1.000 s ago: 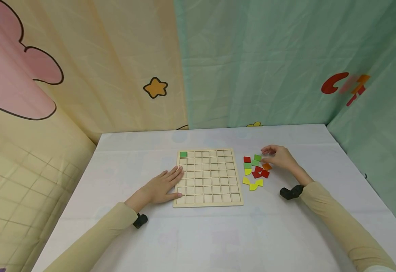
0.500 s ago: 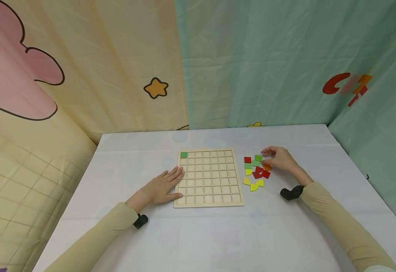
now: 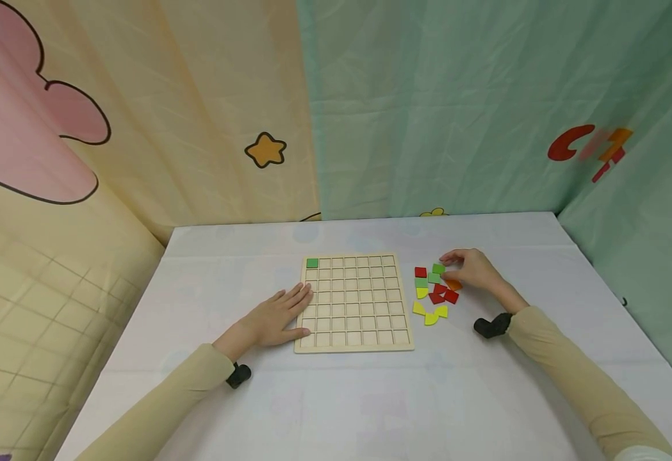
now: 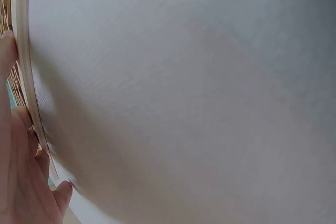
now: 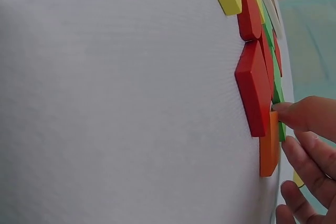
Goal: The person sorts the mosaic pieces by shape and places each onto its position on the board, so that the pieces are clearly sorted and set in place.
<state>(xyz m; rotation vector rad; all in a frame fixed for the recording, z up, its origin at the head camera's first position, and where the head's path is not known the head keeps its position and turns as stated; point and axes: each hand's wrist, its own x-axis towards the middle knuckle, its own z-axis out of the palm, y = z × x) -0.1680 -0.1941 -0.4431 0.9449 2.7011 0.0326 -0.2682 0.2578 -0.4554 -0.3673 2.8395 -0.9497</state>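
A square wooden grid board [image 3: 354,350] lies on the table, with one green square tile [image 3: 312,263] in its far left cell. My left hand [image 3: 275,315] rests spread on the board's left edge; its fingers also show along the rim in the left wrist view. Right of the board, my right hand [image 3: 473,269] reaches over a loose group of tiles. Its thumb and forefinger stand either side of a light green tile [image 3: 438,268], and firm contact cannot be made out. Under the thumb lies an orange tile [image 5: 269,153], partly covered in the head view.
Beside the right hand lie red tiles [image 3: 451,296], yellow rounded pieces [image 3: 431,319] and further green squares [image 3: 421,282]. A white cloth covers the table [image 3: 336,410]. Printed curtains [image 3: 428,115] hang behind and at both sides.
My right hand has shifted slightly to the left, its fingertips closer to the light green tile. The left hand stays on the board's edge, and the tiles look unmoved.
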